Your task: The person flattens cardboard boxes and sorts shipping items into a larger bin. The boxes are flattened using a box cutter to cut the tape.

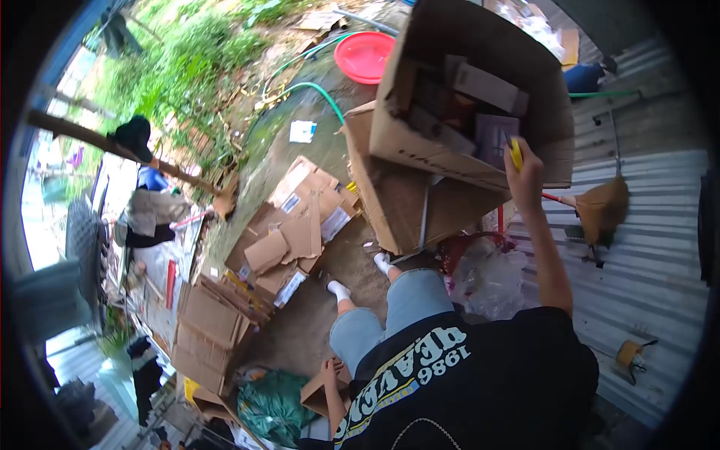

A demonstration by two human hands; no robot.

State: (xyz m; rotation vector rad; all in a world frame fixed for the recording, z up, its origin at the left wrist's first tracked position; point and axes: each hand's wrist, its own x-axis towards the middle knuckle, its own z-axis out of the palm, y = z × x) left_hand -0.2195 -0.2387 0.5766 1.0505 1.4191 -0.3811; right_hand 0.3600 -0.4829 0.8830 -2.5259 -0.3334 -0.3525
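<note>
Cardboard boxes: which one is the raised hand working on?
The large open box at top, its rim gripped by the right hand; the flattened boxes lie untouched on the ground.

Right arm: you've got it stretched far and up on the right, right hand (525, 178) fisted shut.
Left hand (331, 373): low, near your left side, grip unclear.

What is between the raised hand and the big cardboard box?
Nothing visible. The right hand holds a yellow tool and is already at the open side of the box, against its lower edge. The left hand is down low, at a small piece of cardboard.
</note>
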